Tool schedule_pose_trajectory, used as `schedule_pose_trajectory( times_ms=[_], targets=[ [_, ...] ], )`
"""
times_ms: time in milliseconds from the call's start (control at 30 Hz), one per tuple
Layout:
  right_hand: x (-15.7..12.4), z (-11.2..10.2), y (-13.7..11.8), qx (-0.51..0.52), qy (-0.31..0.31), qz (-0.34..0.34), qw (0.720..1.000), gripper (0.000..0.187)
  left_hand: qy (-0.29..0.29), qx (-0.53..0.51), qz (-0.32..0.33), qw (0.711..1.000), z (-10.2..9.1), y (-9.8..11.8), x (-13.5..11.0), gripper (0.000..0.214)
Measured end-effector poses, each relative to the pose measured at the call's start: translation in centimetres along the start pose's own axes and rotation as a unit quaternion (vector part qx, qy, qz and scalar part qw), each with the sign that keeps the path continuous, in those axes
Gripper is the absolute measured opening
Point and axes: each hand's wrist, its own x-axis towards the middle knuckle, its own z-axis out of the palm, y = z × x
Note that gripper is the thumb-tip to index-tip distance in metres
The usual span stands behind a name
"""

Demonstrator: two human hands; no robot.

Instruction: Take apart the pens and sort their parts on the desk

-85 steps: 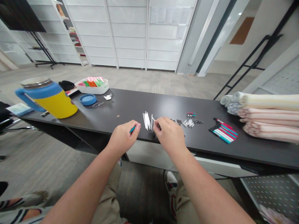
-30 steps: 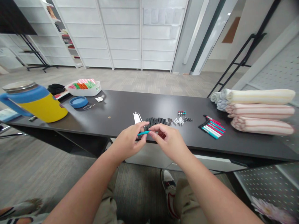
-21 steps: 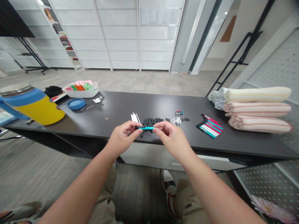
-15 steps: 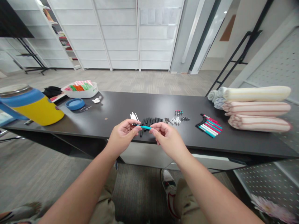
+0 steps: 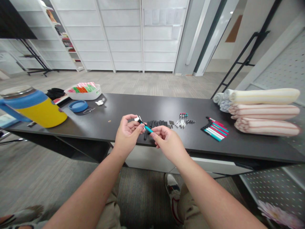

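Both hands hold one teal pen [image 5: 148, 128] with a black end, tilted above the front edge of the dark table. My left hand [image 5: 126, 132] pinches it near the black end, and its other fingers are bent. The thumb and fingers of my right hand [image 5: 168, 140] close on the teal end. Just beyond the pen lie a row of black pen barrels [image 5: 158, 123] and some thin white sticks [image 5: 137, 118], partly covered by my left hand. Small clear parts [image 5: 181, 123], dark metal pieces [image 5: 190, 121] and coloured tips [image 5: 183, 114] sit to the right.
Several teal, white and red pens [image 5: 214, 128] lie in a group at the right, before stacked rolled towels [image 5: 264, 111]. On the left stand a yellow and blue mug [image 5: 41, 109], a blue lid [image 5: 78, 106] and a white basket [image 5: 92, 94] of wrapped items.
The pen has turned from nearly level to a slant, its black end now higher and pointing away. My left hand has tipped upward with it; both hands keep hold.
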Motion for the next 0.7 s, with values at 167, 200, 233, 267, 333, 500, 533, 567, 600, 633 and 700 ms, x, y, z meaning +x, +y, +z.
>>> schedule_pose_trajectory(
  times_ms=[167, 200, 233, 267, 333, 500, 533, 567, 600, 633, 700],
  targets=[
    [0.36, 0.1, 0.18, -0.027, 0.005, -0.001, 1.0, 0.022, 0.015, 0.01, 0.01, 1.0, 0.54, -0.39, 0.2, 0.04],
    [0.43, 0.1, 0.2, -0.031, 0.005, 0.0, 1.0, 0.022, 0.018, 0.013, 0.012, 1.0, 0.62, -0.49, 0.24, 0.041],
    [0.48, 0.1, 0.2, -0.034, 0.005, 0.002, 0.999, 0.022, 0.019, 0.014, 0.012, 1.0, 0.7, -0.58, 0.28, 0.042],
    [0.54, 0.09, 0.2, -0.038, 0.004, 0.005, 0.999, 0.021, 0.019, 0.015, 0.012, 1.0, 0.76, -0.67, 0.33, 0.044],
    [0.63, 0.05, 0.19, -0.043, 0.001, 0.009, 0.999, 0.021, 0.016, 0.016, 0.011, 1.0, 0.87, -0.78, 0.43, 0.046],
    [0.82, -0.01, 0.3, -0.046, -0.003, 0.019, 0.999, 0.024, 0.007, 0.023, 0.0, 1.0, 1.03, -0.61, 0.59, 0.043],
    [0.85, -0.02, 0.33, -0.046, -0.004, 0.021, 0.999, 0.025, 0.008, 0.022, -0.002, 1.0, 1.01, -0.55, 0.61, 0.043],
    [0.86, -0.02, 0.33, -0.047, -0.006, 0.022, 0.999, 0.025, 0.01, 0.021, -0.004, 1.0, 0.98, -0.5, 0.63, 0.043],
    [0.86, -0.02, 0.32, -0.049, -0.007, 0.023, 0.999, 0.025, 0.013, 0.019, -0.007, 1.0, 0.93, -0.46, 0.65, 0.043],
    [0.85, -0.03, 0.28, -0.052, -0.007, 0.023, 0.998, 0.025, 0.015, 0.017, -0.009, 1.0, 0.86, -0.45, 0.69, 0.043],
    [0.79, -0.06, 0.18, -0.065, -0.007, 0.025, 0.998, 0.023, 0.019, 0.01, -0.01, 1.0, 0.71, -0.5, 0.77, 0.043]
  ],
)
